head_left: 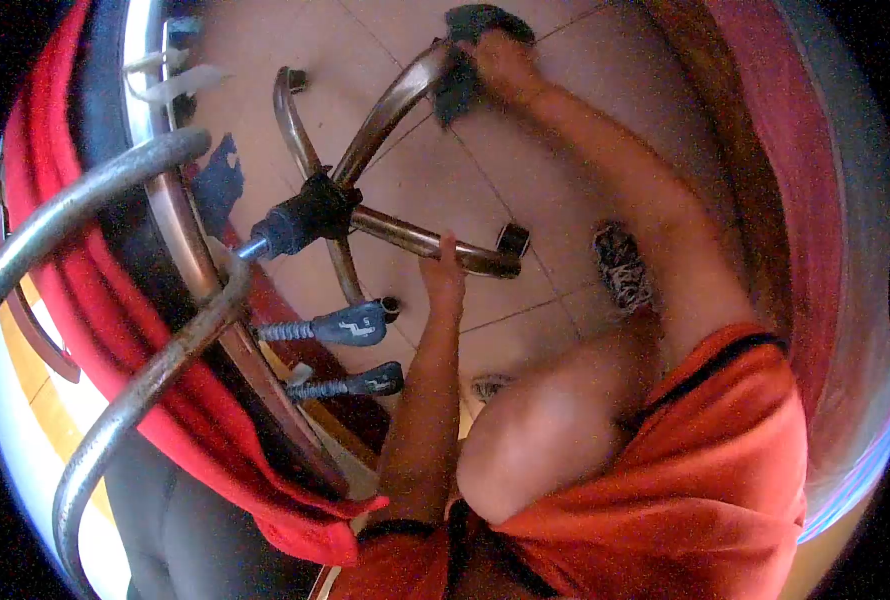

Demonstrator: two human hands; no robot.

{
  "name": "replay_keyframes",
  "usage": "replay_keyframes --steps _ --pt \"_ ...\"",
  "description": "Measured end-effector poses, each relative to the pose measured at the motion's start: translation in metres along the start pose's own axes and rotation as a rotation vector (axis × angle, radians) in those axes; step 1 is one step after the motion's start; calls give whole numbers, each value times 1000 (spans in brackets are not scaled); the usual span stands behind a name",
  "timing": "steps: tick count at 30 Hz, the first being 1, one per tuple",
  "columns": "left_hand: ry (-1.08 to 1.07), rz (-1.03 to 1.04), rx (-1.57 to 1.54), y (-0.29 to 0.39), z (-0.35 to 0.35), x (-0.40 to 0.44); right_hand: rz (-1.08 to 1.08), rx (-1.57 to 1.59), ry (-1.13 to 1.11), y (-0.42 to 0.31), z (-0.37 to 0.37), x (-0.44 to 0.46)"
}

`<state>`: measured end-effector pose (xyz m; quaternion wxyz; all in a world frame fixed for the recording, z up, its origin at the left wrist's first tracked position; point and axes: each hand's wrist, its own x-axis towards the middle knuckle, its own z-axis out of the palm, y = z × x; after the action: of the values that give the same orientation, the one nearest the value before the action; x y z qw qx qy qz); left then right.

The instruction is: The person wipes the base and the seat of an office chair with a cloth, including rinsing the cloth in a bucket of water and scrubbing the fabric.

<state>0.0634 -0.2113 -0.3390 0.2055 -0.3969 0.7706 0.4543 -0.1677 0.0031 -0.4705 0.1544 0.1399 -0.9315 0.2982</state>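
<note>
An office chair lies tipped over, its star-shaped metal base (395, 228) turned toward me. My left hand (447, 270) is closed around one leg of that base, close to its end. Farther off, my right hand (505, 66) presses a dark cloth (485, 22) around the tip of another leg; its fingers are partly hidden and a little blurred. A black hub and gas cylinder (300, 222) join the base to the seat. Two dark levers with ribbed stems, an upper lever (350, 326) and a lower lever (370, 381), stick out below the cylinder.
Curved metal armrest tubes (115, 400) and a red cloth (215, 440) drape along the left. Under the base is a tiled floor (505, 310). My bent knee (555, 440) and a patterned shoe (622, 268) are close by. Reddish fabric (785, 150) hangs at the right.
</note>
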Motion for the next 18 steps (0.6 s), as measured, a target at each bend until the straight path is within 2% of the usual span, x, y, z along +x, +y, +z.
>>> replay_keyframes --steps 1,2,3,5,6,8,9,11,12,13,16,17,18 --pt "46 70 -40 -6 4 7 101 162 -95 -22 6 13" --pt "43 72 -40 -12 7 14 49 151 -282 -51 -32 27" --pt "130 45 51 -18 8 23 -5 147 -468 -81 -72 41" --pt "223 4 156 -22 8 22 65 138 -614 -80 -63 62" --pt "290 13 200 -10 19 15 63 145 -615 -75 -52 66" --pt "389 27 306 16 31 6 -114 126 -450 -62 -39 73" --pt "372 29 308 13 31 6 -102 114 -455 -61 -39 70" --pt "307 168 52 -1 22 12 -88 149 -444 -65 -38 65" --pt "335 104 290 6 15 9 -39 227 -414 -71 -52 52" --pt "339 95 290 1 2 7 -42 232 -421 -72 -52 40" --pt "199 260 467 -10 -29 19 -102 305 -309 -61 -54 13" --pt "214 490 740 -14 -44 26 -145 223 -278 -66 -53 7" --pt "217 604 887 -24 -60 43 -186 148 -249 -73 -50 3"
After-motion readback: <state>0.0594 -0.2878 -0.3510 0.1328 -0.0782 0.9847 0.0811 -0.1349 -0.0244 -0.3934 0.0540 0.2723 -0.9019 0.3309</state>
